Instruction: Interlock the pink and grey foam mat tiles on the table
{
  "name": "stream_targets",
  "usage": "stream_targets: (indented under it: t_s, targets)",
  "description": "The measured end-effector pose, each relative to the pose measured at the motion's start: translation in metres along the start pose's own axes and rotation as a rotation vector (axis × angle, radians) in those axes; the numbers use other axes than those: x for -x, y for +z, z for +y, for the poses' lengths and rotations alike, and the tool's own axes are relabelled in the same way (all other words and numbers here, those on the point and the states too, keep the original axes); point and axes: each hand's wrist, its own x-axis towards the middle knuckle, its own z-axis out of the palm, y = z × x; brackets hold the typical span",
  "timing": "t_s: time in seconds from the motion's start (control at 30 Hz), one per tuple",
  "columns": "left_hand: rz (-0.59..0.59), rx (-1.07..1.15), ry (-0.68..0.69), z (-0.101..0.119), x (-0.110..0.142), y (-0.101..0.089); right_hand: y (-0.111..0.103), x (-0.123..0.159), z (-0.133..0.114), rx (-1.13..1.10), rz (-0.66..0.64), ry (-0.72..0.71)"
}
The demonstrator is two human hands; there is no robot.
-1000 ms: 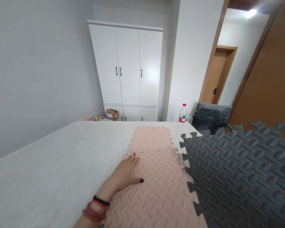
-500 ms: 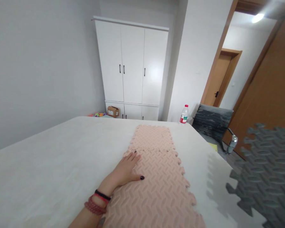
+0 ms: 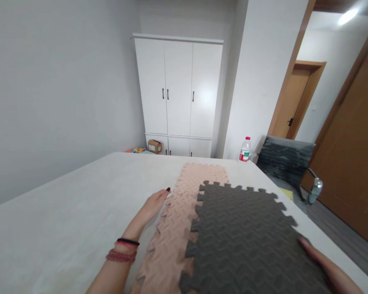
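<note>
A grey foam mat tile (image 3: 245,237) with a toothed edge is in my right hand (image 3: 328,261), its thumb over the right edge and its other fingers hidden beneath. The tile covers the right part of the pink foam mat tiles (image 3: 168,241). Two of these lie joined end to end along the white table (image 3: 64,220). My left hand (image 3: 155,203) rests at the left edge of the pink tiles, close to their seam. It looks stretched out, with only one dark-nailed fingertip plainly visible. Bracelets circle the left wrist.
On the far right corner of the table stands a plastic bottle (image 3: 245,149) with a red cap. Past that corner is a dark chair (image 3: 285,157). A white wardrobe (image 3: 178,90) and a cardboard box (image 3: 155,146) are behind the table.
The grey tile has come in from the right and now sits over the pink tiles, bringing my right hand into view. My left hand has shifted from the pink surface to its left edge.
</note>
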Motion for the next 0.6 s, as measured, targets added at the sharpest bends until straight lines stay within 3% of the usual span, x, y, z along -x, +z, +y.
stream_targets:
  t_s: [0.07, 0.13, 0.2, 0.23, 0.33, 0.4, 0.47, 0.6]
  targets:
    - [0.006, -0.002, -0.018, 0.0, 0.0, -0.003, 0.023, -0.005, -0.002, -0.083, -0.163, 0.005]
    - [0.002, -0.006, -0.01, 0.0, 0.001, -0.004, 0.037, -0.006, 0.0, -0.156, -0.418, 0.017]
    - [-0.019, -0.032, 0.024, 0.0, 0.002, -0.003, 0.041, -0.011, 0.002, -0.121, -0.652, 0.042]
    - [-0.042, -0.057, 0.045, -0.001, 0.003, -0.002, 0.039, -0.017, 0.003, -0.056, -0.696, 0.038]
    - [-0.11, -0.171, 0.064, -0.004, 0.006, 0.004, 0.032, -0.054, -0.001, 0.14, -0.603, -0.073]
    - [-0.13, -0.227, 0.057, -0.006, 0.009, 0.008, 0.036, -0.088, -0.011, 0.155, -0.552, -0.136]
    - [-0.159, -0.262, 0.061, -0.006, 0.012, 0.013, 0.053, -0.122, -0.024, 0.057, -0.585, -0.111]
    - [-0.284, -0.393, 0.033, -0.002, 0.016, 0.02, 0.109, -0.173, -0.053, -0.066, -0.575, 0.048]
